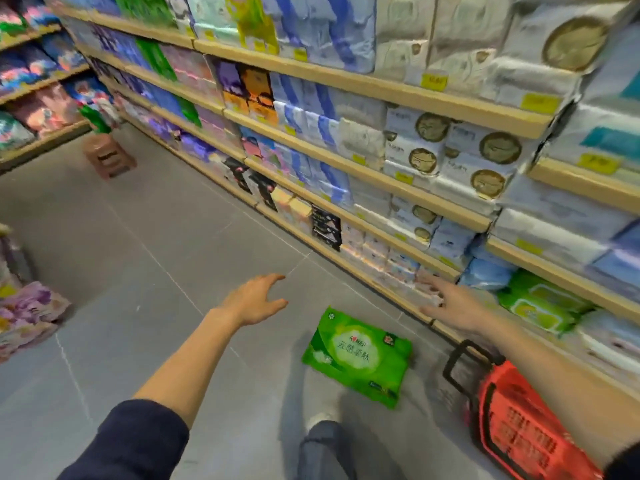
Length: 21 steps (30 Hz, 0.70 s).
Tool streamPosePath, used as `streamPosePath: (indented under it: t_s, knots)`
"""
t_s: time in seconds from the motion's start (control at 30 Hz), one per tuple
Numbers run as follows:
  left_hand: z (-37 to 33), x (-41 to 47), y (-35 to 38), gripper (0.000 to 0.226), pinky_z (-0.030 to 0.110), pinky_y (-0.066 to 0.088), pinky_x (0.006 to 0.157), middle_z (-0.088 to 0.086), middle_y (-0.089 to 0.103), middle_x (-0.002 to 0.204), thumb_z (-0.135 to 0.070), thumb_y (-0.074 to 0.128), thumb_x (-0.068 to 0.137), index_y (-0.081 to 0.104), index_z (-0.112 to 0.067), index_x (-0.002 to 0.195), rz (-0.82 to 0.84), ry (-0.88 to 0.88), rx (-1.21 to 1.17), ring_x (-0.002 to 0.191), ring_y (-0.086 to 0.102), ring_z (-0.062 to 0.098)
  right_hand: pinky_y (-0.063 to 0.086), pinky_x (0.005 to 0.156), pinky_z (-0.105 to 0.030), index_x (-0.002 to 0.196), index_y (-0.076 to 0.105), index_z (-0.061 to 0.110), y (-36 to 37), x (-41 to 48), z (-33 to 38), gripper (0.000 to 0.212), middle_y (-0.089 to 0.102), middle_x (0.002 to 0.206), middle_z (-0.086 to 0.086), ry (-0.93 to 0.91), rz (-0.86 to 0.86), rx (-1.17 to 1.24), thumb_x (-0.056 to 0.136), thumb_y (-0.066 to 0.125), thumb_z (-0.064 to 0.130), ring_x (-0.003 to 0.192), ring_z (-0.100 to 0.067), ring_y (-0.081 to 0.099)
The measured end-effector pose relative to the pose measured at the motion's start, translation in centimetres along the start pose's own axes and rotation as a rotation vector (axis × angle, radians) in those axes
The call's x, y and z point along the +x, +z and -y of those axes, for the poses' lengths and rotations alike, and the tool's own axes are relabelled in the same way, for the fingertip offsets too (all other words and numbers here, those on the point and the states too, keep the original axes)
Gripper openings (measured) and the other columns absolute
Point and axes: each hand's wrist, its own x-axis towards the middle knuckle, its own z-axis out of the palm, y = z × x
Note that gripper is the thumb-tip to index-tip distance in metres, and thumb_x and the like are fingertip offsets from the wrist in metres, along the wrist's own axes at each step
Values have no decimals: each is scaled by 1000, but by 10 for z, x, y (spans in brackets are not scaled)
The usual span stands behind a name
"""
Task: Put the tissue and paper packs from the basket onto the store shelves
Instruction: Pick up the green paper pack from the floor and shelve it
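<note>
- One green tissue pack (358, 356) lies flat on the grey floor (145, 258), between both hands and just left of the one red basket (523, 434).
- Shelves (381, 90): four wooden tiers crowded with packs.
- Left hand (254, 301) reaches forward, fingers spread, empty.
- Right hand (450, 304) stretches towards the lowest shelf, fingers apart, blurred, gripping nothing.

Reached forward with both arms, bare from the elbows down, a dark sleeve pushed up on the left. Held the left hand (254, 301) palm down, fingers spread and slightly curled, thumb out to the right, gripping nothing. Stretched the right hand (450, 303) out to the right, palm down, fingers splayed and blurred, also empty. Kept the 2 hands well apart.
</note>
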Motion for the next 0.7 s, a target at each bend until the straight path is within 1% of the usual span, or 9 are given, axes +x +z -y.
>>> streamPosePath:
  t_s: [0.13,0.23,0.3,0.4,0.47,0.53,0.57,0.63,0.7]
  knots:
    - [13,65,-18,61,34,36,102,13,40,144,-34,56,88,32,-18,142,106,109,15,128,43,29,33,78,-24,137,37,10,11,16,8,74,54,130,-15,177,-60,67,74,58,41,117,-28,52]
    - [24,107,-20,61,35,37,104,12,40,145,-35,58,87,34,-17,141,182,198,37,129,43,29,38,90,-30,138,35,8,23,20,12,77,51,134,-15,284,-87,135,73,59,42,121,-29,49]
    - [29,129,-14,60,34,37,102,12,40,145,-32,58,88,35,-16,141,236,236,35,128,43,29,36,96,-32,138,35,7,36,21,12,77,51,134,-18,313,-91,162,73,57,43,122,-30,49]
    - [35,154,5,60,33,39,99,13,42,143,-32,58,88,35,-17,141,311,262,35,126,45,29,36,97,-31,132,43,3,58,20,10,93,53,131,-21,364,-102,201,57,42,59,120,-31,51]
    - [41,169,21,62,36,40,100,12,42,142,-36,57,88,32,-23,143,376,255,60,125,46,29,38,93,-32,131,44,3,73,18,5,96,55,126,-23,429,-95,227,54,40,60,116,-33,53]
    - [46,182,38,64,37,40,101,12,42,142,-36,57,88,29,-24,144,435,255,59,125,46,30,36,91,-29,131,43,1,87,21,0,82,54,127,-23,495,-96,235,66,55,49,116,-34,53]
    - [49,189,48,64,37,39,100,13,42,142,-35,57,88,29,-23,144,456,253,53,124,46,30,34,92,-28,132,41,1,94,25,-6,71,53,129,-23,529,-91,236,74,63,35,118,-34,52]
    - [54,200,66,65,37,39,99,15,43,141,-33,57,88,28,-22,144,483,241,44,123,47,31,31,91,-26,134,39,0,108,32,-17,62,51,131,-23,567,-81,258,80,66,13,118,-34,51]
    - [61,212,86,66,35,38,99,15,42,141,-33,57,89,26,-22,145,512,227,49,121,47,31,30,94,-25,135,37,1,122,44,-29,62,48,135,-22,595,-53,281,80,66,9,123,-33,48]
